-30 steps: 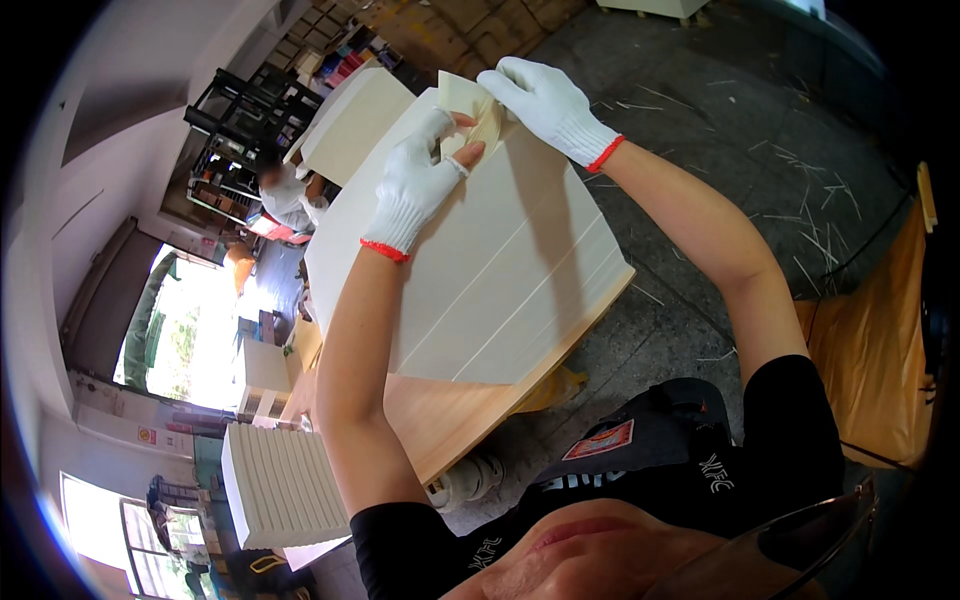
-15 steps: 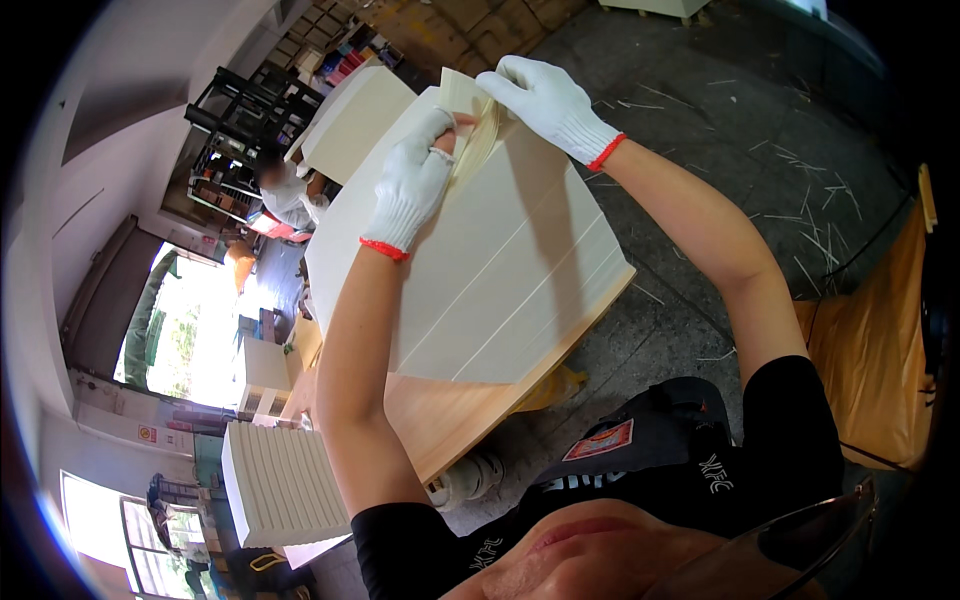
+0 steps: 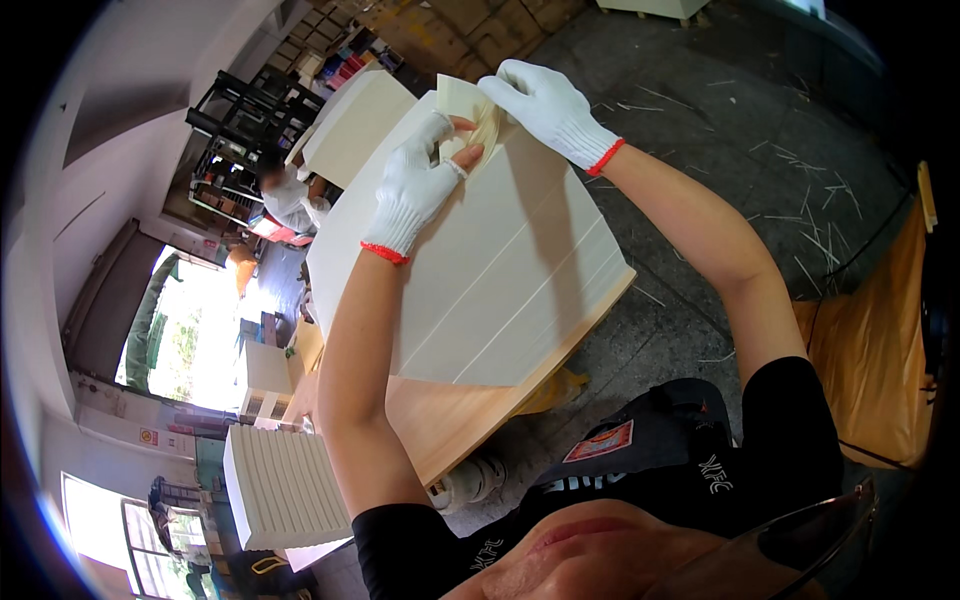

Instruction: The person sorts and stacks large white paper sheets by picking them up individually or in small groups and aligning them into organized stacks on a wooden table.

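Note:
A tall stack of off-white paper point(image 3: 480, 260) stands in front of me, with thin lines across its near side. At its far top edge several sheets are bent up and fanned into a bundle point(image 3: 486, 128). My right hand point(image 3: 545, 108), in a white knit glove with a red cuff, grips the right side of this bundle; its fingertips are partly hidden. My left hand point(image 3: 412, 188) wears a matching glove with thumb and a fingertip bare. Those bare fingers are spread apart and touch the bundle's left edge.
Beneath the stack lies a wooden board point(image 3: 440, 415). Another paper stack point(image 3: 358, 125) stands beyond, and a ridged pile point(image 3: 285, 487) at lower left. A person point(image 3: 288, 200) is at the far left. Paper strips point(image 3: 830, 245) litter the floor; an orange-brown cover point(image 3: 870, 340) hangs at right.
My left thumb has moved away from the finger and toward the right, onto the fanned sheets. The bundle's raised end sits slightly lower. My right hand has barely moved.

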`<state>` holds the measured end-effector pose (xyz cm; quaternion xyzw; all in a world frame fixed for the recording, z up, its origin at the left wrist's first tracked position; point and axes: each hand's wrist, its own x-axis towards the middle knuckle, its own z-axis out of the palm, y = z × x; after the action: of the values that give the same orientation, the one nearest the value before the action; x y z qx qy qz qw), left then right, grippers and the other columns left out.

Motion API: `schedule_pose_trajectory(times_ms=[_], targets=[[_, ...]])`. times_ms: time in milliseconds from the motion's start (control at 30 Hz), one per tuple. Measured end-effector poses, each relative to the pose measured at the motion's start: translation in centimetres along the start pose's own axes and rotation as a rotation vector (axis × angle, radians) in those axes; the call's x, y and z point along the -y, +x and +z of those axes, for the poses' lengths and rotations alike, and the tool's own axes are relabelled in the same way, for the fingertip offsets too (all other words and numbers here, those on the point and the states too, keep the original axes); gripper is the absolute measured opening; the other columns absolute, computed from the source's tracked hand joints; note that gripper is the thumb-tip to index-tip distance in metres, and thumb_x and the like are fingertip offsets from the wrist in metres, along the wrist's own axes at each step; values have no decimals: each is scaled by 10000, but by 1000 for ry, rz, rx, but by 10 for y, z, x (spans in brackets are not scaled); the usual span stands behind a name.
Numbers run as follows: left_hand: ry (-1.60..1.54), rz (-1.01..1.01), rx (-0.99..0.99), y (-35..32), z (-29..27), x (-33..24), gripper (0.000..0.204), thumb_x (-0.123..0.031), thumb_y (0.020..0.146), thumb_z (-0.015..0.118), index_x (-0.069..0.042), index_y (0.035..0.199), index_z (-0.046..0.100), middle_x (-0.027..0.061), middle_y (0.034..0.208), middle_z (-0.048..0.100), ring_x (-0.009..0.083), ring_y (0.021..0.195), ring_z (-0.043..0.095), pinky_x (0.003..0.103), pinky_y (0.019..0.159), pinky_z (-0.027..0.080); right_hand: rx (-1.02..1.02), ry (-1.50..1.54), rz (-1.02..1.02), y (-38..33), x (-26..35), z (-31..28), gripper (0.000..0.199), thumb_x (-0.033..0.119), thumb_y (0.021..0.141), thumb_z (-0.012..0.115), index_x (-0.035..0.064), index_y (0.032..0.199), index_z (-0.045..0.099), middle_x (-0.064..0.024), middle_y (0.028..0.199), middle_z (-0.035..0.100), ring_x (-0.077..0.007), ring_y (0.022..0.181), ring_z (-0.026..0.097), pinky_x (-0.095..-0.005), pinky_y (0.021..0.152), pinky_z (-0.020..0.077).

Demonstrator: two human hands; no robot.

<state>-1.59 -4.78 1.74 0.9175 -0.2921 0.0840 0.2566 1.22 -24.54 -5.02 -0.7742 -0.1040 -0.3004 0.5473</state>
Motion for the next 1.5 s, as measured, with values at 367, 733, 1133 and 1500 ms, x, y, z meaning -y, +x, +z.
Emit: schedule_pose_trajectory(times_ms=[367, 733, 1133, 1500], targets=[[-18, -107, 25, -5, -1, -18, 306, -233, 926, 654, -92, 1196, 643, 136, 1095, 698, 236, 941, 647, 353, 855, 495, -42, 20, -16, -1, 1, 2, 499, 498, 939, 546, 24, 784, 552, -106, 668, 529, -266, 635, 514, -410, 632, 417], [1, 91, -125, -5, 3, 1, 273, -193, 974, 535, -97, 1204, 646, 173, 1129, 699, 311, 1026, 650, 370, 917, 485, -8, 53, 23, -1, 5, 3, 474, 527, 935, 575, 67, 822, 590, -34, 688, 529, -169, 651, 491, -341, 650, 415], [10, 100, -79, -5, 0, 5, 292, -189, 971, 450, -86, 1143, 663, 89, 952, 614, 205, 960, 573, 316, 913, 432, 215, -600, -173, 4, -2, -30, 489, 581, 907, 504, 112, 860, 631, -118, 748, 652, -297, 706, 658, -435, 625, 481], [-40, 139, -107, -5, 2, 2, 305, -169, 962, 458, -79, 1161, 671, 64, 949, 594, 178, 921, 538, 306, 884, 424, 310, -240, -131, 26, 4, -7, 535, 571, 978, 419, 79, 986, 630, -150, 900, 646, -329, 882, 619, -417, 782, 470]])
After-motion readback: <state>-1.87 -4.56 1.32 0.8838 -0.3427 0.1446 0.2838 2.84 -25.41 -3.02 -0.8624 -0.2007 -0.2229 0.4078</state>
